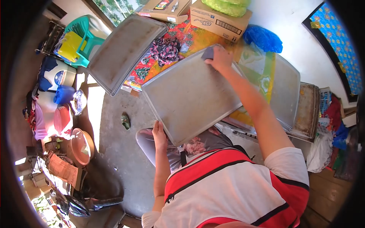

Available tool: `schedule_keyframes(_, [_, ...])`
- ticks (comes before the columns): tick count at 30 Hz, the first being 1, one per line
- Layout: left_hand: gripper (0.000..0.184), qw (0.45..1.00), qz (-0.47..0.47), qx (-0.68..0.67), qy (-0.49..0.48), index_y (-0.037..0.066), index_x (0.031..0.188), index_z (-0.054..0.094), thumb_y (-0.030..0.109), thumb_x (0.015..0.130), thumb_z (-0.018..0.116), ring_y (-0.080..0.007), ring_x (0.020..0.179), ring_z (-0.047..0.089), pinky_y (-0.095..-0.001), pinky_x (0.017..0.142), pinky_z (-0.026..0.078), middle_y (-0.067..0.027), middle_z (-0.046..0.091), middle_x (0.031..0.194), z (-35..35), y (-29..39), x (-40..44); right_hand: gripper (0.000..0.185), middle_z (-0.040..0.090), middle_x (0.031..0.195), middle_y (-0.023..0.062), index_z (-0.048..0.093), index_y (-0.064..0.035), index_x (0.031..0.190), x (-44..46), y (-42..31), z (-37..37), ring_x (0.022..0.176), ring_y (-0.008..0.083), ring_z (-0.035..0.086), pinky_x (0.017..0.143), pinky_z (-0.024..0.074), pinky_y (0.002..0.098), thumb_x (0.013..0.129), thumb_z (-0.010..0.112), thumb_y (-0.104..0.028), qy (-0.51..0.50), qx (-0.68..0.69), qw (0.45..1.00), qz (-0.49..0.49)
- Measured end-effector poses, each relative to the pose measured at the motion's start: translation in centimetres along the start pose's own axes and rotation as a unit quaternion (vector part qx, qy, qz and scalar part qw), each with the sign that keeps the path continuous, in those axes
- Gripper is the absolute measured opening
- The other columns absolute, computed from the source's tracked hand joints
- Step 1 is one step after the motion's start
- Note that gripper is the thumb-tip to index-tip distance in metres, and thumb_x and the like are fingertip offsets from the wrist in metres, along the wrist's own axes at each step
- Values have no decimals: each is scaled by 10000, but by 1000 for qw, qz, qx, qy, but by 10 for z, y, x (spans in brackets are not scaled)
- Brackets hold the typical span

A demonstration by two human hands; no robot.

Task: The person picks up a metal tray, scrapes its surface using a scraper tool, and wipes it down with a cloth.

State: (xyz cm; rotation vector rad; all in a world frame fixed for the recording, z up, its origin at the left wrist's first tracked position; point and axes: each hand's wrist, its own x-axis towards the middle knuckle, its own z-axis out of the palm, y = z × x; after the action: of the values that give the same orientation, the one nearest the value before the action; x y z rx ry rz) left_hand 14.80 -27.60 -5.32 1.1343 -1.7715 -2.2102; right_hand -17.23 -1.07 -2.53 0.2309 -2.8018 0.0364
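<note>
A large metal tray (192,95) lies tilted over my lap and the table edge. My left hand (159,136) grips its near left edge, fingers closed on the rim. At the far corner of the tray my right hand (221,59) is closed on a dark grey cloth or pad (208,53), pressed against the tray's surface. A second tray (127,51), brownish and stained, rests at the table's left end. Between the two trays sits a bunched dark floral cloth (166,50).
Cardboard boxes (216,22) and a blue plastic bag (263,38) stand at the table's back. More trays (307,110) are stacked right. A green chair (84,40), basins (81,146) and a green shoe (125,121) are on the left.
</note>
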Motion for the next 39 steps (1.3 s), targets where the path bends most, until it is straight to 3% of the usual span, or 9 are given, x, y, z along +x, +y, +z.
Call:
schedule_keyframes(1, [425,1000,19,-9,-3,-48,1308,503,248,1003,508,-59,433,443,-230,350,322,8,595,719,0,-5,5,688,661,1089,63,535,-131,1156,-3,-4,-9,1052,258,620,916,407,433,704,742,-608,-61,-6,998,6])
schedule_keyframes(5, [333,999,2,9,-36,-50,1205,547,219,1025,470,-100,806,602,-247,669,507,-38,642,960,-8,-7,4,696,668,1087,84,552,-108,1140,6,33,-9,1054,277,620,907,411,468,699,738,-614,-73,53,975,204])
schedule_keyframes(7, [338,999,-3,-13,-34,-56,1205,544,220,1024,473,-100,789,597,-245,661,504,-34,641,952,-7,-4,3,697,668,1069,98,567,-90,1117,-25,10,-22,1027,295,628,887,419,473,686,746,-608,-109,91,971,193])
schedule_keyframes(11, [341,998,1,-29,-49,-60,1202,541,223,1023,473,-95,775,593,-242,646,502,-31,640,949,-6,-9,6,680,679,997,142,613,-63,1053,-119,-36,-52,984,347,636,889,420,478,648,774,-584,-171,156,973,-15])
schedule_keyframes(14, [338,998,3,-27,-64,-54,1201,543,223,1022,472,-85,754,589,-241,615,495,-28,636,934,-12,-12,9,695,684,981,149,616,-58,1046,-141,2,-82,969,346,643,890,421,480,635,776,-594,-168,229,952,117])
schedule_keyframes(18, [313,996,-14,7,-86,-36,1166,556,229,1023,470,-83,697,571,-231,564,470,-19,618,892,-13,-4,5,721,693,982,144,614,-77,1057,-150,103,-87,939,321,659,847,431,482,626,766,-635,4,148,952,268])
schedule_keyframes(23, [298,996,-2,-54,-74,-24,1159,555,228,1024,469,-66,600,536,-219,486,428,11,596,811,-5,-7,4,743,697,995,110,603,-95,1071,-147,174,-65,947,304,661,824,426,468,634,734,-681,-25,49,958,280])
schedule_keyframes(30, [288,997,-3,0,-74,-21,1146,567,222,1023,473,-70,628,561,-221,507,439,9,609,819,-9,-3,1,742,688,1025,104,589,-90,1029,-139,187,-55,982,296,652,820,420,463,632,722,-703,-50,34,965,257])
schedule_keyframes(39, [237,998,22,19,-53,49,1017,591,245,1028,458,-46,415,437,-219,341,306,46,542,645,-5,-2,0,779,681,1070,107,578,-83,1071,-136,190,-50,1018,296,643,834,420,480,640,711,-717,-60,53,965,248])
